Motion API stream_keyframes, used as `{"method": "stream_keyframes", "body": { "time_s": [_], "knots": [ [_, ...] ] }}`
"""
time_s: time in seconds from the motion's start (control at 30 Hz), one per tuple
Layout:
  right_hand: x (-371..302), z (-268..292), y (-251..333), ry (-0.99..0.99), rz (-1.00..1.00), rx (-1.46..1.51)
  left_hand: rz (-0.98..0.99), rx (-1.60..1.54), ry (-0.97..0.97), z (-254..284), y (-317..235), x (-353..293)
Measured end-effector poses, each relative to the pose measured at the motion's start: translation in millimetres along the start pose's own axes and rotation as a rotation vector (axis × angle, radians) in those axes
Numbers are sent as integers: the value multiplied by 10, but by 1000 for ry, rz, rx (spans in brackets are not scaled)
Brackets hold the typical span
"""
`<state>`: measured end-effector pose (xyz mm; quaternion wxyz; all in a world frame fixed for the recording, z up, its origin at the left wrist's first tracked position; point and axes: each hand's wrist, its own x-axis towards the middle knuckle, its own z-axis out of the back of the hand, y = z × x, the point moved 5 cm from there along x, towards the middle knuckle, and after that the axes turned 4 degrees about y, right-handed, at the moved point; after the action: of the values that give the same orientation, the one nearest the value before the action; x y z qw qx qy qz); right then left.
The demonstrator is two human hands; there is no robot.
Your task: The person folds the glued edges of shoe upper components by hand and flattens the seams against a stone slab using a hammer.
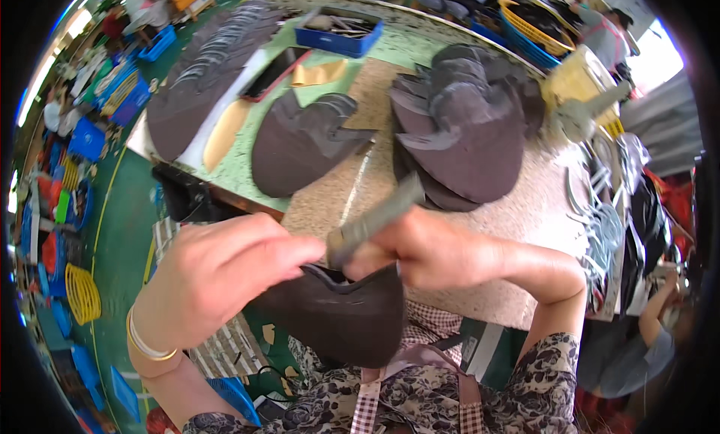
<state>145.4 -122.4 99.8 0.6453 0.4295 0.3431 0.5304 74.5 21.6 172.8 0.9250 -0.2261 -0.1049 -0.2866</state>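
Note:
A dark brown shoe upper piece (337, 314) hangs in front of my body, its notched top edge facing up. My left hand (225, 265) is closed, fingertips pinching that edge on the left side. My right hand (427, 246) is closed round a grey metal tool (382, 218), blurred, that resembles a hammer; its grip is hidden by the fingers. The tool's lower end is at the top edge of the piece, near my left fingertips. Just beyond my hands, a small stack of brown upper pieces (296, 156) lies on the bench, with a bigger pile (472, 141) to its right.
A long fanned row of brown pieces (206, 70) covers the far left of the bench. Near it are a phone (276, 74), a yellow scrap (319, 73) and a blue tray of tools (341, 33). Right of the bench stand a yellow container (581, 78) and metal hooks (600, 216).

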Motion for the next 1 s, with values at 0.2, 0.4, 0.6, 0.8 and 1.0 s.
{"method": "stream_keyframes", "body": {
  "time_s": [0.2,0.4,0.6,0.8,1.0],
  "knots": [
    [-1050,-21,-43,-465,-291,-363,-191,-704,423,-1258,233,413],
    [-1528,-255,-3,-476,-290,-396,-166,-737,472,-1896,165,620],
    [-1453,-487,-267,-352,-376,-237,-392,-525,477,-1868,191,724],
    [-1506,-438,-272,-431,-460,-109,-588,-568,397,-1858,253,702],
    [-1382,-329,-240,-487,-499,-315,-709,-448,251,-1846,241,609]
  ]
}}
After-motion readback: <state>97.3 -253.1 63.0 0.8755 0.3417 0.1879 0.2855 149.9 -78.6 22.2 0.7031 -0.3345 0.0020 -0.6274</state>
